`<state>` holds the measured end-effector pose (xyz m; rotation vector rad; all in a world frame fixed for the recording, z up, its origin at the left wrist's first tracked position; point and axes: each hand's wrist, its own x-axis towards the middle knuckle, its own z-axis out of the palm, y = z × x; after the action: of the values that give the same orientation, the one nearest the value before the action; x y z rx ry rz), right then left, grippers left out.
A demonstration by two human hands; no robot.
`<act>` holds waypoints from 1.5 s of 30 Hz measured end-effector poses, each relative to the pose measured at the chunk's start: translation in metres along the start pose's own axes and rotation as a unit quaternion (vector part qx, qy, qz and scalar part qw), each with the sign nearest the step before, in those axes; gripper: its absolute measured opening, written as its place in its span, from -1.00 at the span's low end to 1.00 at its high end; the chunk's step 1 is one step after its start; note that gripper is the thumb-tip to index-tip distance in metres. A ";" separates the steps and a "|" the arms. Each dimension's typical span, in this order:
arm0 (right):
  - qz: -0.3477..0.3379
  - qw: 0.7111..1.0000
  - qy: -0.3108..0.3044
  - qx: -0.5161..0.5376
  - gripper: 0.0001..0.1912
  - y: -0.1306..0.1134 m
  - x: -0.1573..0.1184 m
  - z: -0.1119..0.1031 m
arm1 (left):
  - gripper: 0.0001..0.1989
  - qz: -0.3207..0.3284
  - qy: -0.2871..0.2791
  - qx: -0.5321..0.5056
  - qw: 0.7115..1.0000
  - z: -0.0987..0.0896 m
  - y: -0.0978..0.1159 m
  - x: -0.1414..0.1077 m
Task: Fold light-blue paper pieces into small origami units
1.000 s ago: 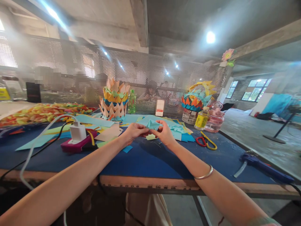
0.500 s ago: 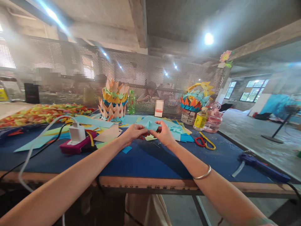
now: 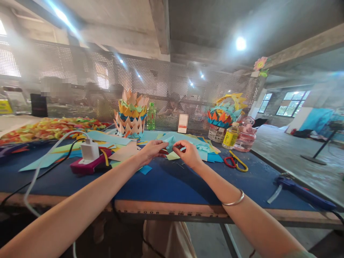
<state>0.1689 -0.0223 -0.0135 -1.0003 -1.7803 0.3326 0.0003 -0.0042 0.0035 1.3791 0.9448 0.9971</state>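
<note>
Above the middle of the blue-topped table, my left hand (image 3: pixel 153 150) pinches a small folded piece of light blue paper (image 3: pixel 169 142) between thumb and fingers. To its right, my right hand (image 3: pixel 187 152) is closed with thumb and forefinger together beside the paper's right edge; whether it grips the edge I cannot make out. Behind both hands lie light blue paper sheets (image 3: pixel 150 136) and a heap of small light blue folded pieces (image 3: pixel 202 144). A pale yellow-green scrap (image 3: pixel 172 156) rests just under the paper, and a blue square (image 3: pixel 145 170) near my left wrist.
Red-and-yellow-handled scissors (image 3: pixel 236 162) and a dark blue glue gun (image 3: pixel 303 191) lie on the right. Bottles (image 3: pixel 230 136) and a folded-paper basket (image 3: pixel 219 122) stand behind them. To the left are a magenta power strip (image 3: pixel 77 166), cables, a tall paper stack (image 3: pixel 131 116) and colourful folded pieces (image 3: pixel 59 128).
My right hand has drawn slightly right, away from my left hand, which still holds the light blue paper. The view has shifted a little.
</note>
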 end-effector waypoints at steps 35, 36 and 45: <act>-0.042 0.996 0.043 -0.061 -0.79 0.004 -0.001 -0.001 | -0.71 -0.007 -0.061 -0.053 0.997 -0.001 -0.001 -0.001; -0.046 0.996 0.046 -0.064 -0.79 0.003 -0.001 -0.001 | -0.70 -0.003 -0.073 -0.049 0.996 -0.001 -0.002 0.000; -0.057 0.995 0.065 -0.057 -0.91 0.000 -0.002 0.000 | -0.78 -0.020 -0.090 -0.070 0.993 0.000 0.000 -0.003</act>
<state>0.1694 -0.0234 -0.0145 -0.9735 -1.7448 0.0934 -0.0010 -0.0074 0.0031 1.3039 0.7510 0.8760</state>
